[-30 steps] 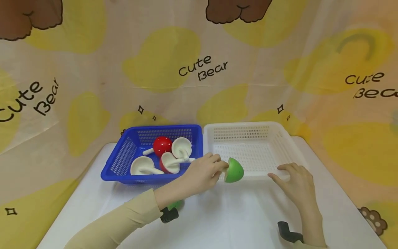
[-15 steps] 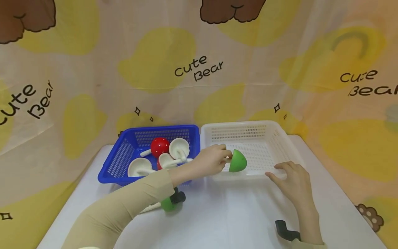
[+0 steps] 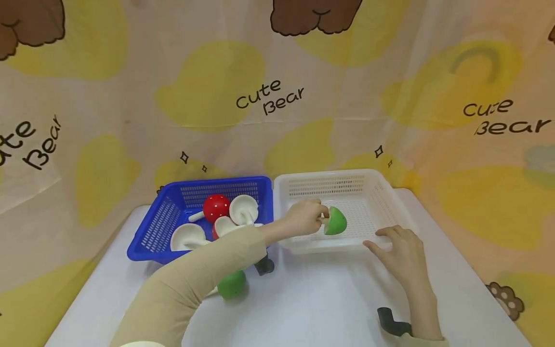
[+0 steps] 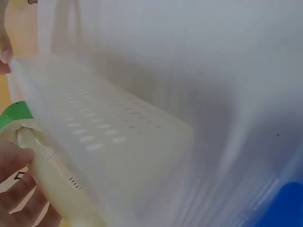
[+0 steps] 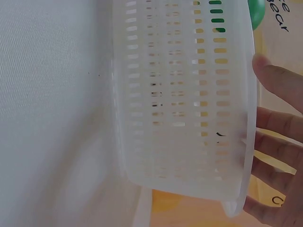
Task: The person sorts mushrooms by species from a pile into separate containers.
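My left hand (image 3: pixel 305 218) pinches a toy mushroom with a green cap (image 3: pixel 336 221) by its pale stem, over the white basket (image 3: pixel 299 245). In the left wrist view the green cap (image 4: pixel 16 112) shows beyond the thumb and fingers, past the basket wall. At the basket's front right, my right hand (image 3: pixel 403 253) has its thumb and fingers spread along the rim; the right wrist view shows its fingertips (image 5: pixel 260 137) right at that rim. A second green mushroom (image 3: pixel 232 285) lies on the table in front, its stem partly hidden by my left sleeve.
Left of the white basket, a blue basket (image 3: pixel 147 255) holds several red-and-white toy mushrooms (image 3: pixel 217 208). Both stand side by side on a white-covered table (image 3: pixel 312 303), with a printed cloth (image 3: pixel 321 140) behind. Black bent pieces (image 3: pixel 392 324) show by each wrist.
My left hand has carried the green mushroom forward and slightly right, from the front edge to over the white basket. The second green mushroom has come into fuller view. My right hand stays at the rim.
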`<action>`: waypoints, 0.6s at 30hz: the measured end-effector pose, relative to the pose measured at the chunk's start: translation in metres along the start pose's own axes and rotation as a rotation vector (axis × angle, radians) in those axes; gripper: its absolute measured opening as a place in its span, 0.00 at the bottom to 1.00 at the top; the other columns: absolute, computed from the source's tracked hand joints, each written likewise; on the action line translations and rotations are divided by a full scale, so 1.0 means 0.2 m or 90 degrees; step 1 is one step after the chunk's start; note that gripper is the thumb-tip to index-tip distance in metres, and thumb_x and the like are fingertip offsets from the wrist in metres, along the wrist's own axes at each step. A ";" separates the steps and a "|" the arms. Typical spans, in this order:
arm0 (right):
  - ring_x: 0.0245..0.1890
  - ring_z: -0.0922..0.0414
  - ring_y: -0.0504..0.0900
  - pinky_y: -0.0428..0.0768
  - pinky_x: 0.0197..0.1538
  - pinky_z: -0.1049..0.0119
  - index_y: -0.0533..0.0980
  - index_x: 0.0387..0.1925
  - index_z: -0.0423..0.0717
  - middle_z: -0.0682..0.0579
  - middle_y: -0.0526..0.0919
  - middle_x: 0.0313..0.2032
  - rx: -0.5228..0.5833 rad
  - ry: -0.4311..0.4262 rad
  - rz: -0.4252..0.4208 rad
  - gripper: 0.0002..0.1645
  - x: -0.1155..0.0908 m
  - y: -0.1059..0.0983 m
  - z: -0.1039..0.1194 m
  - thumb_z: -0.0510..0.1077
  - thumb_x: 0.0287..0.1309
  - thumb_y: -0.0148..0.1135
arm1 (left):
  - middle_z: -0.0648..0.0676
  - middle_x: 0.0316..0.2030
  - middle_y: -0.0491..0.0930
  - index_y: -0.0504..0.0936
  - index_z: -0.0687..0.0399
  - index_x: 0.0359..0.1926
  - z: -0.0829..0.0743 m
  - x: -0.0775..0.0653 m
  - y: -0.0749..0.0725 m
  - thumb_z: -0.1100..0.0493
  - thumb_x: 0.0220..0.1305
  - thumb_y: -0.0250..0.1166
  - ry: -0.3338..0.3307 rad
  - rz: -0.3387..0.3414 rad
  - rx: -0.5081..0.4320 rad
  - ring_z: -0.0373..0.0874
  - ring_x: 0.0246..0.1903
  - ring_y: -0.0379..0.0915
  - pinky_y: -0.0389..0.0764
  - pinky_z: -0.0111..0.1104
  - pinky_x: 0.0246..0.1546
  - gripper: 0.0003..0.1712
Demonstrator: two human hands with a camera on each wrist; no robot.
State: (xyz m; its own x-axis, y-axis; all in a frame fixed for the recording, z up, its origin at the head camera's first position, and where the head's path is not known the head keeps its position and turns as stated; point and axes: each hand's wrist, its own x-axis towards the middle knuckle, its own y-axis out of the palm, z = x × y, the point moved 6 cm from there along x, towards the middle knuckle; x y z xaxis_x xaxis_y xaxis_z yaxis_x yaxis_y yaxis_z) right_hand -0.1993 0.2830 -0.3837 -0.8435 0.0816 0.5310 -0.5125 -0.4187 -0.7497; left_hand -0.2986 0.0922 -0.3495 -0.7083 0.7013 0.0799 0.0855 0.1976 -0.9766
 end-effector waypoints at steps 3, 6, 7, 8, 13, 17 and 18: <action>0.40 0.39 0.79 0.73 0.45 0.44 0.82 0.34 0.41 0.42 0.85 0.36 -0.001 -0.004 -0.003 0.21 0.00 0.00 0.00 0.53 0.43 0.75 | 0.50 0.36 0.81 0.85 0.49 0.46 0.02 0.04 0.05 0.69 0.55 0.59 -0.030 0.010 -0.027 0.39 0.31 0.74 0.69 0.23 0.20 0.19; 0.41 0.39 0.79 0.73 0.46 0.43 0.82 0.34 0.41 0.42 0.85 0.36 -0.003 -0.005 -0.001 0.21 0.00 0.00 0.00 0.53 0.43 0.75 | 0.51 0.38 0.83 0.85 0.50 0.46 0.05 0.07 0.09 0.68 0.56 0.60 -0.061 0.026 -0.058 0.40 0.35 0.76 0.71 0.24 0.24 0.18; 0.41 0.39 0.79 0.73 0.46 0.44 0.82 0.34 0.41 0.42 0.85 0.36 -0.005 -0.004 0.000 0.22 0.00 0.00 0.01 0.53 0.43 0.75 | 0.51 0.39 0.83 0.85 0.50 0.46 0.05 0.08 0.10 0.68 0.56 0.60 -0.072 0.033 -0.073 0.40 0.36 0.77 0.72 0.25 0.25 0.17; 0.41 0.39 0.79 0.73 0.47 0.43 0.82 0.34 0.41 0.42 0.85 0.36 -0.004 -0.003 0.001 0.22 0.01 0.00 0.00 0.53 0.43 0.75 | 0.51 0.40 0.84 0.85 0.50 0.46 0.06 0.08 0.12 0.67 0.57 0.61 -0.082 0.040 -0.088 0.41 0.36 0.77 0.72 0.25 0.26 0.16; 0.43 0.38 0.78 0.72 0.49 0.43 0.81 0.35 0.41 0.42 0.85 0.37 -0.002 0.007 0.006 0.22 0.00 0.01 0.00 0.53 0.44 0.74 | 0.51 0.42 0.85 0.85 0.51 0.44 0.10 0.09 0.16 0.65 0.56 0.63 -0.119 0.064 -0.158 0.43 0.39 0.79 0.74 0.28 0.31 0.14; 0.43 0.39 0.78 0.71 0.50 0.42 0.81 0.34 0.41 0.42 0.84 0.36 0.001 0.006 0.003 0.22 0.00 0.01 0.00 0.53 0.44 0.75 | 0.53 0.44 0.84 0.85 0.52 0.44 0.12 0.09 0.19 0.66 0.56 0.62 -0.124 0.088 -0.177 0.45 0.43 0.79 0.77 0.30 0.37 0.15; 0.43 0.38 0.78 0.71 0.50 0.42 0.81 0.34 0.41 0.42 0.84 0.36 0.002 0.005 0.001 0.22 0.00 0.01 -0.01 0.53 0.43 0.75 | 0.53 0.45 0.84 0.85 0.53 0.44 0.12 0.09 0.20 0.66 0.56 0.61 -0.125 0.094 -0.178 0.46 0.44 0.79 0.77 0.31 0.39 0.15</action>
State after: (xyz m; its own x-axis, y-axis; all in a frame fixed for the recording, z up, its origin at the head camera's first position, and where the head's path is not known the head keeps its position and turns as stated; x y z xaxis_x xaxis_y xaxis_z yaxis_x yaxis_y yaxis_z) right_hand -0.1997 0.2832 -0.3862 -0.8458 0.0878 0.5262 -0.5100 -0.4222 -0.7494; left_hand -0.3248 0.0959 -0.3913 -0.7927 0.5967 -0.1246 0.3660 0.3024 -0.8801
